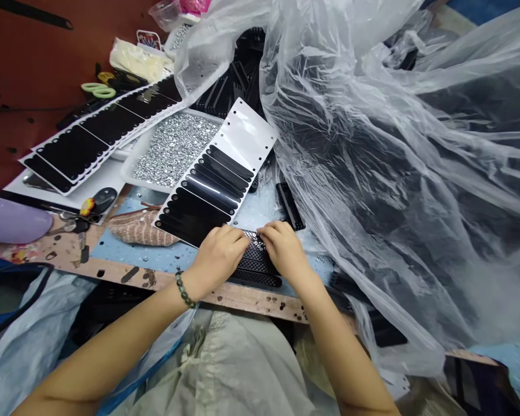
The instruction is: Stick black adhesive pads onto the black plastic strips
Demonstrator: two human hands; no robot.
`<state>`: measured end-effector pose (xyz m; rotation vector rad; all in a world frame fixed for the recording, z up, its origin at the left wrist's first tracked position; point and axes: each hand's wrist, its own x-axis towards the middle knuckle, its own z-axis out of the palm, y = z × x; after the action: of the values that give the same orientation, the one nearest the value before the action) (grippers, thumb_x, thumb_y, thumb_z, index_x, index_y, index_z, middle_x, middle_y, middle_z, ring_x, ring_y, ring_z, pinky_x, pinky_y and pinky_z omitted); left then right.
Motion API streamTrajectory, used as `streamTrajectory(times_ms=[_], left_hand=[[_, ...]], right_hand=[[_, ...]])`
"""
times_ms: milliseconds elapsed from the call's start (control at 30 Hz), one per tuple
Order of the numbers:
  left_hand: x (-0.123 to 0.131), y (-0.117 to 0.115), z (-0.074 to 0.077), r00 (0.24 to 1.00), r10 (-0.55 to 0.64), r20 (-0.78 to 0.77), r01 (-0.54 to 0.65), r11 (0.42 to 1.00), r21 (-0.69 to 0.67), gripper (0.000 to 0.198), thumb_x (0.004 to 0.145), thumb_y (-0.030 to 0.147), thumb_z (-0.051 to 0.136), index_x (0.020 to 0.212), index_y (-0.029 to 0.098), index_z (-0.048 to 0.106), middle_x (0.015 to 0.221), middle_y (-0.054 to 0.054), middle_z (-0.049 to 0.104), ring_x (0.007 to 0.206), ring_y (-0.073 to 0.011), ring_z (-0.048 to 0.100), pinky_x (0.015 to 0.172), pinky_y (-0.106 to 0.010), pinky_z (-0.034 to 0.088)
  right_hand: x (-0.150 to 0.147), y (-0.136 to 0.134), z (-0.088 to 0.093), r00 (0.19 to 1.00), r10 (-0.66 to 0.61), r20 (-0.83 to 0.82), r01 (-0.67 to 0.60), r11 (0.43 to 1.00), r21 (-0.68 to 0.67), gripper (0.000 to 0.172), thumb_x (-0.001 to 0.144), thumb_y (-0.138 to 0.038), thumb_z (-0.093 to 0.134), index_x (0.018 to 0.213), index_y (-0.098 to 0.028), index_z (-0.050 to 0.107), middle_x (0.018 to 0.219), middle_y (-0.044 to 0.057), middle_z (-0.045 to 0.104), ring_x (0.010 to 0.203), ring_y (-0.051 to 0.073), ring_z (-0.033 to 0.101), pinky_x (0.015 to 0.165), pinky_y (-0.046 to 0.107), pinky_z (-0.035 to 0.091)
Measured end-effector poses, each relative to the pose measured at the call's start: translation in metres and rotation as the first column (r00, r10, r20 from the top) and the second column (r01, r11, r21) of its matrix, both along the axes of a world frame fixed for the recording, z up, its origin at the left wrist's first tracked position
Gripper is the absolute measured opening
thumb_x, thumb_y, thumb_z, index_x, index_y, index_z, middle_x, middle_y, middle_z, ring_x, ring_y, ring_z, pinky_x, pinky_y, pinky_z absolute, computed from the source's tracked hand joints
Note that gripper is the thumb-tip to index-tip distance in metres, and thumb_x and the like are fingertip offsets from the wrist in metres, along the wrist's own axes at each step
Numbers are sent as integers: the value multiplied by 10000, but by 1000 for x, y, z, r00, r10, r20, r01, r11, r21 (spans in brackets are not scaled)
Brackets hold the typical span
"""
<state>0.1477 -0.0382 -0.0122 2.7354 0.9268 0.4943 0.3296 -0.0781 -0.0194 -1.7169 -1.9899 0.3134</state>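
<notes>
My left hand (222, 253), with a beaded bracelet at its wrist, is closed at the left end of a black mesh-patterned strip (256, 254). At the other end, my right hand (283, 247) is closed with its fingertips on the same strip. Small shiny metal rings or nuts (256, 240) show on the strip between the fingertips. Whether either hand also pinches a tiny piece is hidden. Just beyond my left hand lies a white sheet of black rounded stickers (216, 179), partly peeled at its far end. Another black mesh strip (257, 278) lies nearer the table edge.
A plastic tray (149, 185) full of small silver pieces stands behind the sheet. More sticker sheets (91, 136), green-handled scissors (99, 90) and a striped cloth pouch (141, 228) are to the left. Clear plastic sheeting (372, 144) covers black parts at right. A black slotted part (290, 205) lies beyond my right hand.
</notes>
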Motion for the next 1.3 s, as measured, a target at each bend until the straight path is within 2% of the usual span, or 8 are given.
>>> streamTrajectory(times_ms=[133,333,500,700,933,1100,1200,1300], left_hand=[[1,2,0,1000,8,-14,-8,1000,8,184,922,167,466,926,177,649,843,-53,630,816,-202,531,702,-344,409],[-2,-2,-1,999,-46,21,47,998,-48,175,929,184,459,925,181,635,866,-49,622,828,-197,524,708,-336,407],[4,-14,-2,994,-78,81,90,985,-148,192,938,169,428,939,175,620,896,-57,616,853,-188,536,752,-336,442],[32,-22,2,984,-72,163,104,975,-197,195,943,175,420,955,166,615,874,-55,625,851,-181,548,791,-333,463],[48,-21,3,997,-51,49,58,990,-131,193,933,210,452,856,176,625,837,-50,617,825,-208,535,715,-355,449],[47,-18,-5,994,-53,94,63,993,-102,172,921,140,440,966,157,606,1216,-94,596,1151,-240,520,987,-430,420],[46,-16,-10,991,-111,72,116,991,-66,221,906,74,414,1031,139,585,1249,-109,602,1202,-234,524,1098,-483,321],[45,-15,-12,993,-106,51,111,989,-96,227,900,69,425,1062,127,572,1234,-121,616,1172,-226,559,1074,-458,372]], right_hand=[[4,3,3,999,24,44,-23,999,-24,140,903,-196,508,877,-202,645,864,61,633,828,204,541,783,361,467],[33,-26,3,995,-98,9,97,993,74,141,923,-213,478,933,-195,618,896,64,642,856,198,566,790,348,457],[32,-39,-7,974,-64,219,40,993,110,206,937,-185,429,948,-176,634,898,88,650,833,207,551,756,353,435],[30,-36,-3,971,-34,235,8,994,109,225,931,-161,419,912,-173,644,855,90,640,812,210,546,725,341,423],[37,-35,2,917,107,384,-148,986,79,280,923,-100,375,943,-166,647,839,89,650,754,212,529,844,388,419],[39,-35,0,936,76,345,-122,986,114,241,927,-129,409,894,-162,646,813,81,653,759,200,550,845,370,437],[38,-32,0,967,18,254,-37,997,70,235,936,-176,423,838,-169,637,789,85,634,774,200,563,738,328,457],[37,-31,1,964,18,266,-34,998,57,228,930,-168,436,829,-160,640,794,90,635,768,198,568,719,318,462]])
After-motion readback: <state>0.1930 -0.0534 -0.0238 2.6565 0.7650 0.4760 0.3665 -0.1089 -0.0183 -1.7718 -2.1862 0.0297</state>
